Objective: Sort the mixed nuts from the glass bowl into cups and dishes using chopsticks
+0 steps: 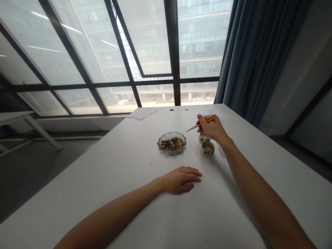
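My right hand (211,128) grips a pair of wooden chopsticks (198,125), their tips pointing left and down above the table, near the right rim of a clear glass bowl. That scalloped glass bowl (171,152) holds a mix of dark and pale small pieces (172,142), too small to name. Below my right hand stand two small ceramic cups with dark characters: the nearer cup (207,152) shows its open top, while the farther cup (203,138) is partly hidden. My left hand (181,179) lies palm down on the white table (124,173), fingers stretched to the right, holding nothing.
A whitish, see-through item (221,151) sits partly behind my right forearm. Paper sheets (142,113) lie at the table's far left edge, and more paper (214,112) at the far right. Beyond are tall windows and a blue curtain (249,62).
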Demonstrator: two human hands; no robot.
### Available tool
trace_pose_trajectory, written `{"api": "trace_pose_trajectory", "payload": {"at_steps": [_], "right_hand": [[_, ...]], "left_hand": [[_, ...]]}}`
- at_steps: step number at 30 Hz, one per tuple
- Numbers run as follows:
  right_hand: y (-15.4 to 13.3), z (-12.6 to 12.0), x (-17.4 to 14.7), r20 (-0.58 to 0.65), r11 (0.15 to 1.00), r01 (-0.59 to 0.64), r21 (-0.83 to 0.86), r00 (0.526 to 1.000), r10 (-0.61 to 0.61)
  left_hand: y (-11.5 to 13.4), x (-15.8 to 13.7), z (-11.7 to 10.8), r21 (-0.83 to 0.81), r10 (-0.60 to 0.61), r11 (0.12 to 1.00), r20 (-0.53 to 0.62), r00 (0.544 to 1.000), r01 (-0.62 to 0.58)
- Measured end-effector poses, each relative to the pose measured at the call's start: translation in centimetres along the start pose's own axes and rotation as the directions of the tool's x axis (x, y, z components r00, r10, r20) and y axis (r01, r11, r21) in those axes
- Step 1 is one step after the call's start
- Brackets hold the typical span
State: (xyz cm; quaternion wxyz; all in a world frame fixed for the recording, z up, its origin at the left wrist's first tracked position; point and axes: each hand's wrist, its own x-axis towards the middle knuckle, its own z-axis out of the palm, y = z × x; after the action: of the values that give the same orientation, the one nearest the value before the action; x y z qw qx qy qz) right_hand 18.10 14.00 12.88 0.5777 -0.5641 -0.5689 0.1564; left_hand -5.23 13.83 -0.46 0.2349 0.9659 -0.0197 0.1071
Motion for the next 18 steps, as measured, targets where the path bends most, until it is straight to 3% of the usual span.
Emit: {"api": "trace_pose_trajectory", "payload": {"at_steps": [18], "right_hand": [[2.2, 4.1, -0.9, 0.158, 0.999, -0.033, 0.002, 0.987, 0.032]], "left_hand": [[-0.1, -0.2, 0.1, -0.005, 0.004, 1.000, -0.007, 1.000, -0.004]]}}
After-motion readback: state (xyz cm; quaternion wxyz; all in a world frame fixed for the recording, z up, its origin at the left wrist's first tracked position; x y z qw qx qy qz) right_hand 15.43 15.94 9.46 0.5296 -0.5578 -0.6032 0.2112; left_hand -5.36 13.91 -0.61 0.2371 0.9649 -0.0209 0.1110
